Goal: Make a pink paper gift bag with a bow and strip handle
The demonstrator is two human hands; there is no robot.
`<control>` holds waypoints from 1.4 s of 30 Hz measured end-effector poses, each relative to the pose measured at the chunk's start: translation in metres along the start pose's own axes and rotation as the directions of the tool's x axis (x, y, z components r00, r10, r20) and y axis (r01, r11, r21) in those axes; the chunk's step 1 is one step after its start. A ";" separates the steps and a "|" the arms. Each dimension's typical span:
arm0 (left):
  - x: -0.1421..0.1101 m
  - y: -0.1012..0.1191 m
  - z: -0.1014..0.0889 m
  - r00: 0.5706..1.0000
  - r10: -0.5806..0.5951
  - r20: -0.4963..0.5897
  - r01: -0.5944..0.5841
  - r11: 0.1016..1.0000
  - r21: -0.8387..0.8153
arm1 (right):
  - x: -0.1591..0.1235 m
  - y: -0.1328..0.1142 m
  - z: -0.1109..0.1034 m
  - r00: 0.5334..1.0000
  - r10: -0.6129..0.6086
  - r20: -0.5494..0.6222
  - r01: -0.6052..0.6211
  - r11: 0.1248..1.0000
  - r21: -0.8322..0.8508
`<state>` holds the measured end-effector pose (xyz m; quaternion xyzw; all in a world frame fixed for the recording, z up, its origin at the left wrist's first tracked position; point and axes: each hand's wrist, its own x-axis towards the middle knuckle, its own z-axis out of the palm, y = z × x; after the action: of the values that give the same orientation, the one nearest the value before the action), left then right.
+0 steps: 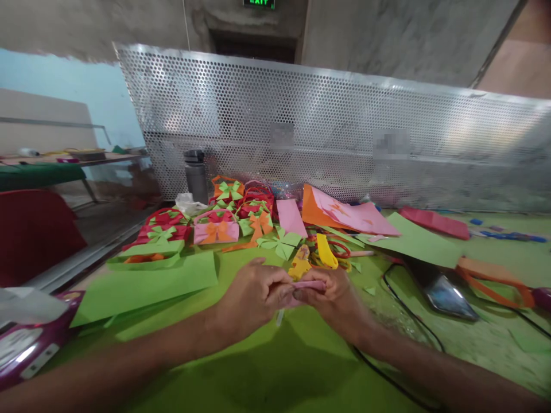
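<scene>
In the middle of the view both hands pinch one small piece of pink paper [309,285], which looks folded or rolled. My left hand [258,295] has its thumb and fingers closed on the paper's left end. The right end is gripped by my right hand [338,298], its thumb pressed on the near side. Part of the paper is hidden by the fingers. Just beyond the hands lie a yellow craft punch or cutter [327,251], whose exact kind I cannot make out, and red-handled scissors [342,248]. A green paper bow [282,243] rests left of them.
Small paper bags with bows [216,232] cluster at the back left beside a grey bottle [197,178]. Pink sheets [353,213] and green sheets [422,238] lie behind. A phone [451,297] and a black cable [413,312] are at right. Perforated metal [258,97] borders the table.
</scene>
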<state>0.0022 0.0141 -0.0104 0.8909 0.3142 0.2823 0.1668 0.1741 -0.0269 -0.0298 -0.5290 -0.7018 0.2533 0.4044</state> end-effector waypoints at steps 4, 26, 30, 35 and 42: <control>0.003 -0.008 -0.002 0.984 -0.162 0.076 0.167 0.983 -0.079 | 0.000 -0.006 -0.005 0.998 -0.008 -0.059 0.007 1.000 -0.017; 0.006 -0.028 0.013 0.916 -0.356 0.186 0.371 0.576 -0.728 | 0.007 0.010 -0.014 0.985 0.126 -0.117 -0.092 0.960 0.264; 0.006 -0.028 0.012 0.919 -0.342 0.196 0.370 0.576 -0.729 | 0.007 0.008 -0.014 0.988 0.133 -0.072 -0.108 0.952 0.286; 0.005 -0.028 0.010 0.920 -0.320 0.227 0.368 0.500 -0.784 | 0.010 0.010 -0.013 0.991 0.082 -0.108 -0.051 0.965 0.258; 0.005 -0.028 0.015 0.838 -0.398 0.373 0.451 0.121 -0.884 | 0.008 0.014 -0.012 0.998 0.009 -0.068 0.008 0.972 0.234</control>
<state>0.0009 0.0365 -0.0336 0.4840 0.3148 0.3327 0.7457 0.1907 -0.0161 -0.0318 -0.4862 -0.6527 0.3160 0.4875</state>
